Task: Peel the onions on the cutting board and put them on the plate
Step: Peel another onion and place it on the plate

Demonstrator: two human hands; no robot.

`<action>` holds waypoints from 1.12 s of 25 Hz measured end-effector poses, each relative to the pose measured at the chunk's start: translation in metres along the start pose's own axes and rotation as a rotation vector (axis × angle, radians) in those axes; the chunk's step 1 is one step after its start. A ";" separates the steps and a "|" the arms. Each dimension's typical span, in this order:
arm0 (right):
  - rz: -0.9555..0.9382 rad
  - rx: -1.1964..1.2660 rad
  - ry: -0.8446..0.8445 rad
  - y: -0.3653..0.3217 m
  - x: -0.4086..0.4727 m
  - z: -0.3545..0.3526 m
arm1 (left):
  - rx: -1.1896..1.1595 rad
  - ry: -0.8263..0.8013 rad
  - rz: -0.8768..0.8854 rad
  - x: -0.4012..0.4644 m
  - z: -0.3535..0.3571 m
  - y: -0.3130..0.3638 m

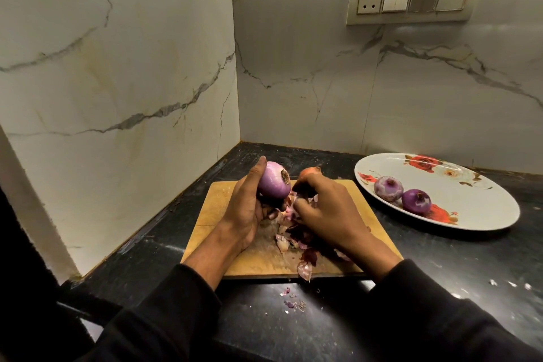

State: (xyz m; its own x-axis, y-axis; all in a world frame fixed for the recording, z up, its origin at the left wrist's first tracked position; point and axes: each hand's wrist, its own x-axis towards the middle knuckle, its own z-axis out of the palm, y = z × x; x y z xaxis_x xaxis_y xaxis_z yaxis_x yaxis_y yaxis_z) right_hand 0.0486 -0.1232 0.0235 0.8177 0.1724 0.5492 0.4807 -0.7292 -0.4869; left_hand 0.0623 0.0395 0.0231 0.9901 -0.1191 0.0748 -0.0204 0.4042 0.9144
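Left hand (246,209): fingers curled round a peeled onion (274,184), held above the cutting board (293,256), root end facing right. Right hand (326,209): just beside it, pinching loose skin (296,200) beneath. Plate (470,214): well right, nearer the right hand, holding two peeled onions (388,189). One unpeeled onion (310,172) behind.

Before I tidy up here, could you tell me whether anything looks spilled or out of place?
Yes: a few small onion skin scraps have fallen off the cutting board onto the dark counter just in front of it. The main pile of peels is on the board. Nothing else stands out.
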 end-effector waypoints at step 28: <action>0.067 0.364 0.024 0.005 0.003 0.008 | 0.051 -0.071 -0.072 -0.007 0.006 0.003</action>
State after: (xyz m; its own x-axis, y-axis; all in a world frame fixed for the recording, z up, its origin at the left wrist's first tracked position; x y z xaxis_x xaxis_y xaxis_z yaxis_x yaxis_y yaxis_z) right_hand 0.0560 -0.1205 0.0174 0.8457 0.1129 0.5216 0.5108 -0.4544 -0.7298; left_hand 0.0548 0.0361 0.0273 0.9769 -0.2110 0.0345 0.0416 0.3461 0.9373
